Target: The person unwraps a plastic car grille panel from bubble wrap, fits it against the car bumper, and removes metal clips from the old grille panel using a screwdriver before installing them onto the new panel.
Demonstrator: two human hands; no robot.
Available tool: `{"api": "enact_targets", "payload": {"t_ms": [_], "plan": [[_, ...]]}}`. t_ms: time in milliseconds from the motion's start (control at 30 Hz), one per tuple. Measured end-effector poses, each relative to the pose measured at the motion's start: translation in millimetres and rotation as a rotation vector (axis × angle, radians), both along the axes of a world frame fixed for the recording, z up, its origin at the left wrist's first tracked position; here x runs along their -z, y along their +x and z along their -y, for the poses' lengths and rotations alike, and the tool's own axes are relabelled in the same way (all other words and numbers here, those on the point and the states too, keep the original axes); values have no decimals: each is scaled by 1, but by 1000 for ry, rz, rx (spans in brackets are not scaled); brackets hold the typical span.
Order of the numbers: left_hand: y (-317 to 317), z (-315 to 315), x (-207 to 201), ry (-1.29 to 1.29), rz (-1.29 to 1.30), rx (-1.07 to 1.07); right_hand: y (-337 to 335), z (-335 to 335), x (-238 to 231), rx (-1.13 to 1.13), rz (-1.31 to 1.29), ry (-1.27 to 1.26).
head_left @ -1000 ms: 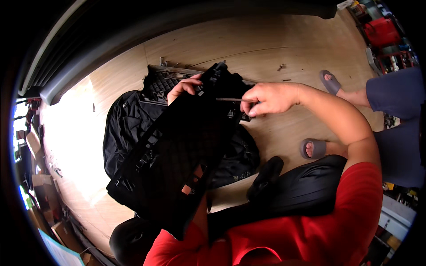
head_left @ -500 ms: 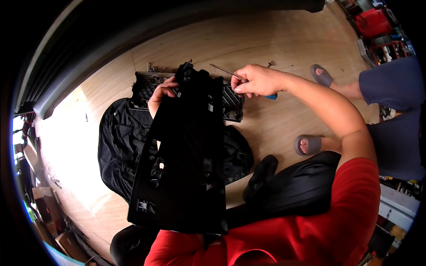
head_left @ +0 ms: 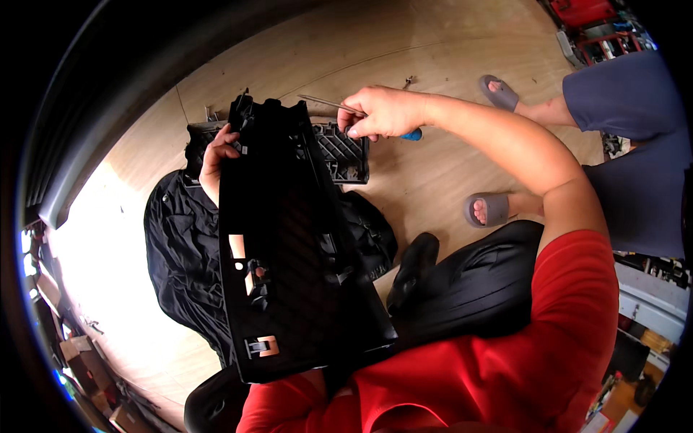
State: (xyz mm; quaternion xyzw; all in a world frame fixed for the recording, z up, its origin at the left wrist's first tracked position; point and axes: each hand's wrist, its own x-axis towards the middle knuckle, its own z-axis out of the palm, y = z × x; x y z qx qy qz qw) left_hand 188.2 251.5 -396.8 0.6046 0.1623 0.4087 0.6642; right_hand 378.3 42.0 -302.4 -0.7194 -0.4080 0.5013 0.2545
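Two hands engaged: one on panel, one on tool

One long black moulded-plastic panel slants above the tan floor, its long axis running from the wearer's torso to the far end. The left hand is at its left edge, near the far left corner, fingers curled over; the thumb is hidden. The right hand, the nearer to the far right corner, has fingers closed around a thin metal-shafted tool with a blue handle. The panel's far end lies left of these fingers; the shaft points that way, crosswise to the panel. Tip contact cannot be confirmed. The right elbow is bent outward, back of hand uppermost.
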Motion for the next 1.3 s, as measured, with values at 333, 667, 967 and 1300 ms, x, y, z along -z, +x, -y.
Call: {"api": "enact_targets", "payload": {"t_ms": [333,667,967,1300], "plan": [[-9,-4,-13,186,-79,-98,0,1,7,28,37,-14],[-60,-64,-54,735,-350,-355,41,11,51,122,130,-29],[-84,-81,-70,1027,-553,-459,33,11,72,86,118,-39],[-62,-53,-51,1203,-871,-468,26,13,58,75,145,-76]]}}
